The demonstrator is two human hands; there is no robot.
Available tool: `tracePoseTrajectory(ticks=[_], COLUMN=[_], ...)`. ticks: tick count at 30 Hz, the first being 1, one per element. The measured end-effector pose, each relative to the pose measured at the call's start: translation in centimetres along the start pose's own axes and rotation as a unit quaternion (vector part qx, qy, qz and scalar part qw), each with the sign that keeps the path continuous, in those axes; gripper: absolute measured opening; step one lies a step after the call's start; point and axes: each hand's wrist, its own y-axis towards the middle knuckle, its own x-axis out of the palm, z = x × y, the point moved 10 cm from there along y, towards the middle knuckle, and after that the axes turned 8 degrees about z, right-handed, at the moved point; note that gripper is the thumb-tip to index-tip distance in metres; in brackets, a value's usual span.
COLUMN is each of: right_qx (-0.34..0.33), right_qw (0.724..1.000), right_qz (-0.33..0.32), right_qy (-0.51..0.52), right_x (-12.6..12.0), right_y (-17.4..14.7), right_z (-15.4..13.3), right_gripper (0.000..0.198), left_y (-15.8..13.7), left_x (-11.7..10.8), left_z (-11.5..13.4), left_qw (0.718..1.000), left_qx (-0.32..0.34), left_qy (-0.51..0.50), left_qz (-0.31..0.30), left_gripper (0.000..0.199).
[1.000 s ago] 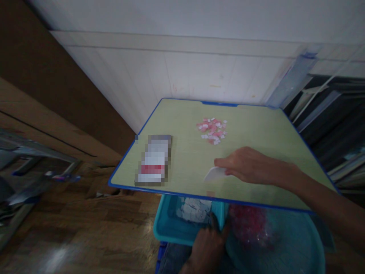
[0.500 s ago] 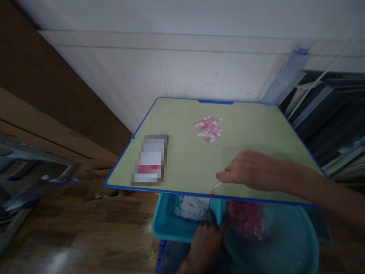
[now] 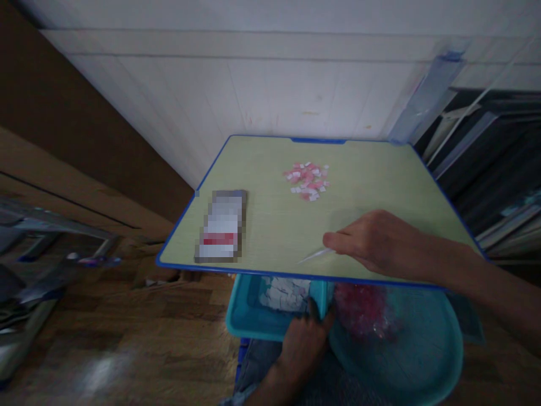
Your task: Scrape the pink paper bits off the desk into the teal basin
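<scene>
Right hand (image 3: 372,242): right of the frame's centre, pinching a thin white piece (image 3: 315,256) between thumb and fingers, low over the worktop (image 3: 266,231).
Left hand (image 3: 304,335): bottom centre, at the right wall of a teal tray (image 3: 253,327), with thumb and forefinger apart, near white pieces (image 3: 285,293); cannot tell whether gripping any.
Step in hand: apparently holding a single piece near the worktop's front edge.
Next move: probably calls for a light, steady pinch, without bending anything.
Thin white piece: pale, shown almost edge-on, narrowing toward the lower left.
Pink and white bits (image 3: 307,180): loosely heaped above centre, well apart from both hands.
</scene>
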Motion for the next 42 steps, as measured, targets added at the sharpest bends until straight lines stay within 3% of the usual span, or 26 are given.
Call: tracePoseTrajectory(ticks=[7, 13, 20, 25, 30, 34, 37, 40, 42], right_qx=[0.055, 0.083, 0.214, 0.271, 0.241, 0.247, 0.266, 0.243, 0.178], right_qw=[0.998, 0.996, 0.975, 0.962, 0.956, 0.958, 0.955, 0.962, 0.972], right_qz=[-0.008, -0.022, 0.045, 0.019, -0.012, 0.016, 0.042, 0.063, -0.05], right_qy=[-0.01, -0.026, -0.031, 0.004, 0.167, 0.146, 0.122, 0.113, 0.148], right_x=[0.9, 1.9, 0.9, 1.6, 4.0, 4.1, 3.9, 5.0, 9.3], right_y=[-1.3, -1.7, -5.0, -6.9, -4.4, -2.3, -2.2, -2.1, -1.6], right_z=[1.8, 2.6, 3.5, 4.7, 7.9, 10.3, 8.3, 2.1, -3.5], right_gripper=[0.015, 0.013, 0.012, 0.018, 0.024, 0.03, 0.031, 0.029, 0.026], left_y=[-0.1, 0.0, -0.1, -0.1, 0.0, -0.1, -0.1, 0.0, 0.1], left_x=[-0.1, 0.0, -0.1, 0.2, 0.4, 0.4, 0.3, 0.3, 0.4], left_z=[0.0, 0.0, 0.0, -0.1, -0.1, -0.1, 0.0, 0.0, -0.2], left_qw=[1.0, 1.0, 1.0, 1.0, 1.0, 1.0, 1.0, 0.999, 0.997], left_qx=[0.004, 0.001, 0.007, 0.003, 0.0, 0.0, 0.003, -0.011, -0.033], left_qy=[0.005, 0.01, 0.01, 0.003, 0.004, 0.006, 0.005, -0.028, -0.054], left_qz=[0.023, 0.006, 0.014, 0.007, 0.009, 0.014, 0.021, 0.032, 0.036], left_gripper=[0.058, 0.057, 0.057, 0.054, 0.053, 0.054, 0.055, 0.053, 0.046])
